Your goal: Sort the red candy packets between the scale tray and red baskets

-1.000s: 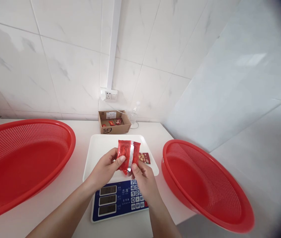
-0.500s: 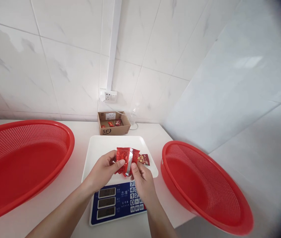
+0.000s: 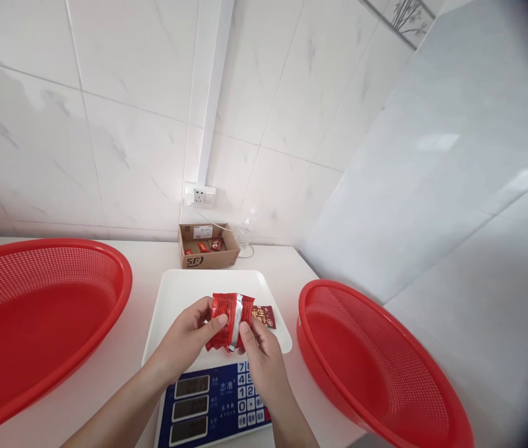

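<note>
Between my two hands is a red snack packet (image 3: pixel 224 318) with a silver back seam. My left hand (image 3: pixel 189 339) pinches its left side, thumb on top. My right hand (image 3: pixel 262 348) grips the lower right side with its thumb by the silver strip. Both hands are above the white pan (image 3: pixel 170 305) of a digital scale. A dark red packet with yellow lettering (image 3: pixel 265 316) lies on the pan behind my right hand. The scale's blue panel (image 3: pixel 226 392) faces me, its keypad partly covered by my right hand.
Large red plastic baskets stand at left (image 3: pixel 49 317) and right (image 3: pixel 361 361). Behind the scale, a cardboard box (image 3: pixel 212 259) holds several small red packets. A clear plastic bottle (image 3: pixel 244 231) stands beside it, below a wall socket (image 3: pixel 199 195) with a cable.
The view has tilted up slightly, so everything sits lower in it. Both hands keep hold of the red packet over the scale, with little change in grip.
</note>
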A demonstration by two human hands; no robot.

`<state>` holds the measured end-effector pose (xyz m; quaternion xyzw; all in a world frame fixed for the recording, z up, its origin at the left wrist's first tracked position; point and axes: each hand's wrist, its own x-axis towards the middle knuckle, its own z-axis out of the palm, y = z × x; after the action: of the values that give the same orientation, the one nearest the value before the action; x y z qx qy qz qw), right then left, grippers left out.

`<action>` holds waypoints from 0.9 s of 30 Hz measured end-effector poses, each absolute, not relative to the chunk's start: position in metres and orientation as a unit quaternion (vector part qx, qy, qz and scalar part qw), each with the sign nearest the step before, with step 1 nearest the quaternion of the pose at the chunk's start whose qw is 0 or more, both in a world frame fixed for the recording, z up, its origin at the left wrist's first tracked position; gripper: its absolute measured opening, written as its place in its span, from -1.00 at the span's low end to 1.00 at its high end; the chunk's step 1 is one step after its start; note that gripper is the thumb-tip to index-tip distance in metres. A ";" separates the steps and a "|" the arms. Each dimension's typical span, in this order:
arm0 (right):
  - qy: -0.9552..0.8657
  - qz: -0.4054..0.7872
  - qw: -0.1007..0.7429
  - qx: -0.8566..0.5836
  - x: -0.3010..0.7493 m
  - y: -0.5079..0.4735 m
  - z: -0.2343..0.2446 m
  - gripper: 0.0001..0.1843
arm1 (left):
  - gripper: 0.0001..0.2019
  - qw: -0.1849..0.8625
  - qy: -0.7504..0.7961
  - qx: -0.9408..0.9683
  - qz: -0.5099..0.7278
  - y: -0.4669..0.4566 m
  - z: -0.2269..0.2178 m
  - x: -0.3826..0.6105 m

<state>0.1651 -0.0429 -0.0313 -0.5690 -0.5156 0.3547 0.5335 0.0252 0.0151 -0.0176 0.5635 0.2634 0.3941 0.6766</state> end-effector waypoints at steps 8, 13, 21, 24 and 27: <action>-0.521 0.384 0.557 -0.521 0.164 -0.044 -0.031 -0.59 | -0.73 0.657 0.259 0.580 0.405 0.016 -0.019 0.023; -0.522 0.385 0.555 -0.521 0.164 -0.044 -0.032 -0.59 | -0.74 0.648 0.265 0.593 0.398 0.014 -0.020 0.023; -0.496 0.378 0.568 -0.537 0.166 -0.044 -0.028 -0.62 | -0.70 0.675 0.261 0.582 0.371 0.013 -0.016 0.027; -0.486 0.384 0.569 -0.541 0.165 -0.045 -0.026 -0.63 | -0.69 0.667 0.251 0.600 0.364 0.012 -0.017 0.026; -0.484 0.386 0.570 -0.540 0.165 -0.045 -0.026 -0.64 | -0.69 0.653 0.249 0.612 0.369 0.012 -0.017 0.024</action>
<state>0.1654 -0.0452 -0.0264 -0.5401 -0.4839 0.3857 0.5704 0.0244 0.0122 -0.0166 0.6122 0.2495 0.3692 0.6532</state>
